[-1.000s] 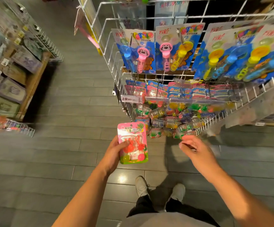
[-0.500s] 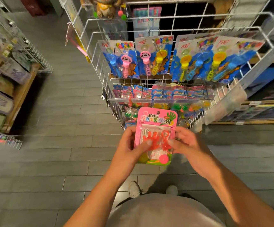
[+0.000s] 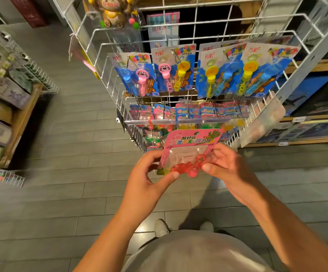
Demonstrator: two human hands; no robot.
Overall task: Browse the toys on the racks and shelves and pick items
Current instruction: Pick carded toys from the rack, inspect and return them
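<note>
I hold a pink toy pack (image 3: 190,146) with red sticky-hand toys and a ball under clear plastic, in front of a white wire rack (image 3: 108,61). My left hand (image 3: 149,173) grips its lower left edge, thumb on the front. My right hand (image 3: 224,163) grips its right side, thumb pressed on the plastic. Blue bubble-wand packs (image 3: 173,69) hang on the rack's upper row. Similar pink and blue packs (image 3: 188,111) hang on the row below, just behind the held pack.
A plush toy (image 3: 112,10) hangs at the rack's top. A wooden shelf with boxed goods (image 3: 4,114) stands at the left, and a small wire basket (image 3: 2,177) below it. Wooden shelves with flat boxes (image 3: 316,107) run along the right. Grey tiled floor (image 3: 71,154) lies between.
My left hand lifted the pink pack from waist level toward the rack, and my right hand came in and took hold of its right side. My view rose toward the rack.
</note>
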